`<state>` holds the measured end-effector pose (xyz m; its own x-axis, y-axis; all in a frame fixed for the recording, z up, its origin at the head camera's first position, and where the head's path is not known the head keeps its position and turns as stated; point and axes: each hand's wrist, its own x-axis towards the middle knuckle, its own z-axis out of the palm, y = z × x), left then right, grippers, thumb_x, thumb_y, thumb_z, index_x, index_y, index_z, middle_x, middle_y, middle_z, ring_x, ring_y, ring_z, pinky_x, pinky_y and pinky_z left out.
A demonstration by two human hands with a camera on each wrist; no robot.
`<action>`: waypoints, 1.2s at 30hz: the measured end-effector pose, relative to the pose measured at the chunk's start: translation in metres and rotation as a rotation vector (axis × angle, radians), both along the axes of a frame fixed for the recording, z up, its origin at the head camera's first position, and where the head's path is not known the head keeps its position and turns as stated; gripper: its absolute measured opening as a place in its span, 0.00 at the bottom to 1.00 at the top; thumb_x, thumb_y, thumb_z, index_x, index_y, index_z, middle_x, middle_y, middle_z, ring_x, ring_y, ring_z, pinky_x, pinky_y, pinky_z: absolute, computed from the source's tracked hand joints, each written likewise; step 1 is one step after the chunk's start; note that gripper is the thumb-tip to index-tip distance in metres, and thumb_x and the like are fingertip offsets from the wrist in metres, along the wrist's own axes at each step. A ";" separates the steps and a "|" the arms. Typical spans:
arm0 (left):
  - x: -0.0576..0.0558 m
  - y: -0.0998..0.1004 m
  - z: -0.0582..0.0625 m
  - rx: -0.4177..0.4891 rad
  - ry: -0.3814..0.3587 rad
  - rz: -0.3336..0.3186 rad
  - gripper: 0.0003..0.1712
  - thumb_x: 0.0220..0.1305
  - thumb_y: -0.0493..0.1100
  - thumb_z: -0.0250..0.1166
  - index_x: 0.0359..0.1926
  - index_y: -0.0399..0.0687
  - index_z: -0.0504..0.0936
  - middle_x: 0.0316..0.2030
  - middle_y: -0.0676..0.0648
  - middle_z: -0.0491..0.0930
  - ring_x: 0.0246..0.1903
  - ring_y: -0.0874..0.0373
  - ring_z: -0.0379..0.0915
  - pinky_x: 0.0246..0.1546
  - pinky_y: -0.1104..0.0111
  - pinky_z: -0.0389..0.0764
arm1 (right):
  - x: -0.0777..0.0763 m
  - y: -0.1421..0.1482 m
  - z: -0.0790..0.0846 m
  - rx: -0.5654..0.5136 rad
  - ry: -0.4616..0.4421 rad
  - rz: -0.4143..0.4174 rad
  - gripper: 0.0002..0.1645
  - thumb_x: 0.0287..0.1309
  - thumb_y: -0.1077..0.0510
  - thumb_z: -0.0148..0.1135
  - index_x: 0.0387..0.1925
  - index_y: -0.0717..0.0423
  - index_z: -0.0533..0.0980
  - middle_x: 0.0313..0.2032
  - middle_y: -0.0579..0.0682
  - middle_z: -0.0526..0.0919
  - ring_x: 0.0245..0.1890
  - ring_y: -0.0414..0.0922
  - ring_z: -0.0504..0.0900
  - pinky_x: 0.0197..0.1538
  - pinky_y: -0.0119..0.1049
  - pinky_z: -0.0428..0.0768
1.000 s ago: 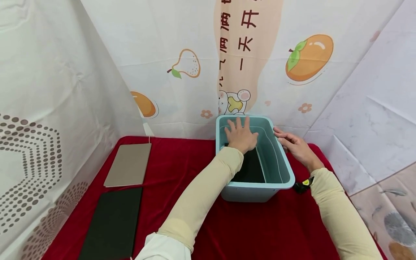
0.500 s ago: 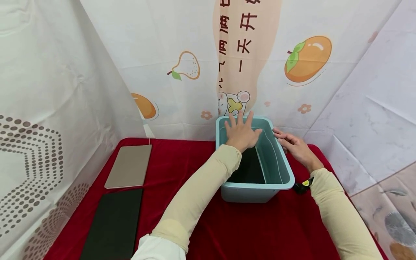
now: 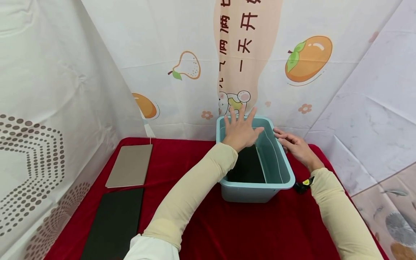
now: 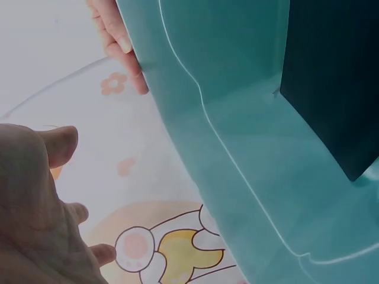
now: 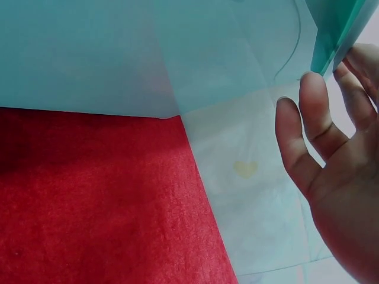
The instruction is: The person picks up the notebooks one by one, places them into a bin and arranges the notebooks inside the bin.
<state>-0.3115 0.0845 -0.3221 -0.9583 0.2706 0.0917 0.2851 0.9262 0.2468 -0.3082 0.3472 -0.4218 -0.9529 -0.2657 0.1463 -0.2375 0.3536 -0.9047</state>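
Fingers of L hand [image 3: 240, 133] splayed, nothing held, back of hand up over far end of teal plastic bin [image 3: 248, 195]; R hand [image 3: 297, 148] fingers loosely bent, slightly apart, at bin's R rim [image 3: 286, 164], no grip seen. Bin's on red tablecloth [image 3: 182, 153], flat black notebook-like item [image 3: 249, 168] on its floor. Prob. best: steady rim lightly w/ R, lift L clear of rim before swinging out. L forearm [image 3: 191, 195] reaches in diag.; R forearm [image 3: 342, 213] angles in from R.

A red cloth [image 3: 240, 227] — behind it, a fruit-printed curtain [image 3: 204, 47].
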 end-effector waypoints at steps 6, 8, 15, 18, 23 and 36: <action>0.003 -0.007 0.006 0.021 0.003 -0.022 0.43 0.73 0.73 0.45 0.81 0.79 0.36 0.83 0.54 0.30 0.81 0.39 0.17 0.80 0.41 0.34 | -0.001 0.000 -0.001 -0.002 0.017 0.004 0.24 0.78 0.53 0.51 0.61 0.68 0.74 0.77 0.49 0.64 0.34 0.36 0.76 0.39 0.31 0.79; 0.004 -0.008 0.008 0.020 0.030 -0.026 0.43 0.73 0.73 0.45 0.81 0.79 0.37 0.83 0.55 0.28 0.81 0.40 0.16 0.80 0.41 0.33 | -0.001 0.000 -0.002 -0.005 0.020 0.006 0.24 0.78 0.54 0.51 0.62 0.68 0.73 0.77 0.49 0.64 0.35 0.36 0.76 0.39 0.30 0.79; 0.006 -0.013 0.013 -0.013 0.140 -0.036 0.43 0.72 0.74 0.45 0.81 0.79 0.40 0.83 0.57 0.27 0.82 0.41 0.19 0.80 0.41 0.37 | 0.000 0.000 -0.003 -0.016 0.020 0.009 0.24 0.78 0.54 0.51 0.63 0.68 0.73 0.77 0.46 0.64 0.38 0.36 0.76 0.39 0.28 0.78; 0.004 -0.017 0.014 -0.028 0.173 -0.047 0.45 0.70 0.76 0.46 0.81 0.80 0.39 0.83 0.57 0.31 0.82 0.42 0.20 0.80 0.41 0.37 | 0.001 -0.001 -0.003 -0.019 0.012 0.005 0.25 0.78 0.54 0.51 0.64 0.68 0.73 0.78 0.46 0.64 0.41 0.35 0.76 0.39 0.27 0.78; 0.000 -0.027 0.014 -0.061 0.209 -0.064 0.50 0.65 0.81 0.47 0.80 0.82 0.36 0.83 0.57 0.36 0.82 0.43 0.21 0.80 0.43 0.35 | 0.001 -0.003 -0.002 -0.025 -0.001 -0.001 0.25 0.78 0.52 0.51 0.64 0.68 0.72 0.78 0.46 0.62 0.47 0.34 0.76 0.40 0.27 0.78; -0.013 -0.058 0.005 -0.058 0.275 -0.074 0.45 0.67 0.80 0.44 0.80 0.82 0.42 0.83 0.55 0.41 0.82 0.44 0.26 0.80 0.44 0.40 | 0.004 -0.006 -0.001 -0.046 -0.020 -0.014 0.26 0.78 0.52 0.51 0.65 0.69 0.71 0.78 0.44 0.63 0.58 0.28 0.75 0.42 0.24 0.79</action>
<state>-0.3245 0.0265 -0.3175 -0.8769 0.3514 0.3281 0.4016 0.9106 0.0980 -0.3043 0.3413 -0.4230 -0.9592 -0.2459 0.1393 -0.2150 0.3149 -0.9245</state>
